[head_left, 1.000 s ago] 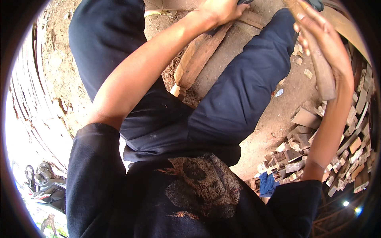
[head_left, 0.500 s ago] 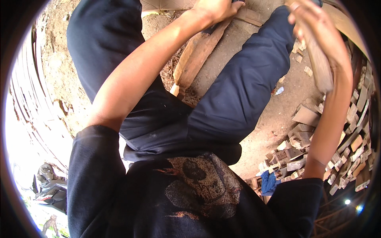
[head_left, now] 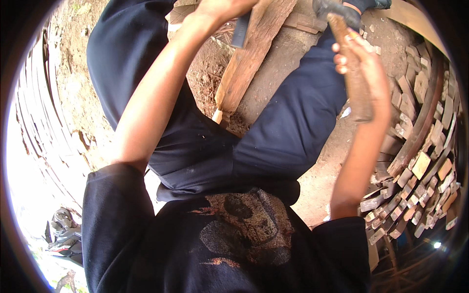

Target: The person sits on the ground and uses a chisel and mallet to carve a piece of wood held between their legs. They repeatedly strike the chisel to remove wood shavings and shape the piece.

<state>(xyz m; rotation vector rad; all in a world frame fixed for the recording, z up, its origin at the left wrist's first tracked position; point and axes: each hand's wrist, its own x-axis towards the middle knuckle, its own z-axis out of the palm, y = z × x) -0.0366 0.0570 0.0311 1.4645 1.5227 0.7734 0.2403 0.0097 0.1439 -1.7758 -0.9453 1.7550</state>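
At the top edge, my left hand (head_left: 224, 7) is closed on a dark flat metal bar (head_left: 240, 32), whose lower end points toward me beside a plank. Its fingers are partly cut off by the frame. The rough brown plank (head_left: 251, 56) slants between my legs, its narrower end toward me. My right hand (head_left: 366, 58) grips a hammer with a thick wooden handle (head_left: 355, 88). A dark, blurred head shows at the far end, near my right foot. The hammer is raised over my right lower leg, apart from the plank.
A large stack of cut wood pieces (head_left: 425, 180) rises at the right. Wood chips and shavings (head_left: 212, 73) lie on the dirt ground. Another board (head_left: 420, 24) curves along the upper right. A motorcycle (head_left: 66, 234) stands at the lower left.
My right hand has swung left with the hammer, toward the plank. My left hand has shifted left with the metal bar, leaving more of the plank in sight.
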